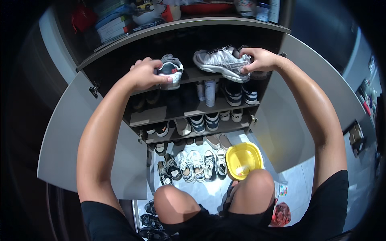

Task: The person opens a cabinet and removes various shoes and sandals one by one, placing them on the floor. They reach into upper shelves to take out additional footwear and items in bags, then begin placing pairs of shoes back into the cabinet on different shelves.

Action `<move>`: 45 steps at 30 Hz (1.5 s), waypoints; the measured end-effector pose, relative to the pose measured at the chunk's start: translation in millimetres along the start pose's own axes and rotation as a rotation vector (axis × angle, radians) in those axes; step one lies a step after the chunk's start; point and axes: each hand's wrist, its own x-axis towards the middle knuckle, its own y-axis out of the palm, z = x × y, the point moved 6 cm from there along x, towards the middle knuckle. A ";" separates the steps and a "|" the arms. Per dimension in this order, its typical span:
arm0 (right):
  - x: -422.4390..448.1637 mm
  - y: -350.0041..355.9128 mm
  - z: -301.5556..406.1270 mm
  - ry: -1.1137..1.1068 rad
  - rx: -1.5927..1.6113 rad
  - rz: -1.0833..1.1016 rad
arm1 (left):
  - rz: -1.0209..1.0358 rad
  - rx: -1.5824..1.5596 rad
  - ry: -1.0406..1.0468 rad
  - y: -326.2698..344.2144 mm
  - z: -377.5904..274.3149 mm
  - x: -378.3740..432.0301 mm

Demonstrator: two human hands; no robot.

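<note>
At the cabinet's top shelf, my left hand grips a white sneaker by its heel, which has a dark patch with a small red mark. My right hand has its fingers in the opening of a silver-grey Salomon running shoe, thumb on the outer heel. That shoe is held side-on, toe to the left and slightly raised. Whether either shoe rests on the shelf I cannot tell. Below the running shoe stand a pale spray can and dark sneakers with white soles.
Cabinet doors stand open at left and right. More shoes fill a lower shelf. On the tiled floor are several lace-up sneakers, a yellow plastic basin and a red bag. Books lie on the upper ledge.
</note>
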 end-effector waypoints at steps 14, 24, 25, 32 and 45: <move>-305.7 -26.8 158.5 0.177 0.551 -0.001 | 0.162 -0.559 0.454 -29.6 -108.7 -147.3; -606.4 82.1 146.4 1.090 0.351 -0.312 | 0.501 -0.792 0.806 53.4 -260.9 -161.3; -633.0 110.0 141.6 1.239 0.185 -0.271 | 0.509 -0.832 0.849 64.5 -276.9 -162.2; -721.8 284.9 28.7 1.549 -0.335 -0.225 | 0.605 -0.856 0.841 154.3 -398.1 -177.5; -665.6 408.7 -134.7 1.670 0.179 -0.755 | 0.540 -0.466 0.843 315.6 -499.1 -237.5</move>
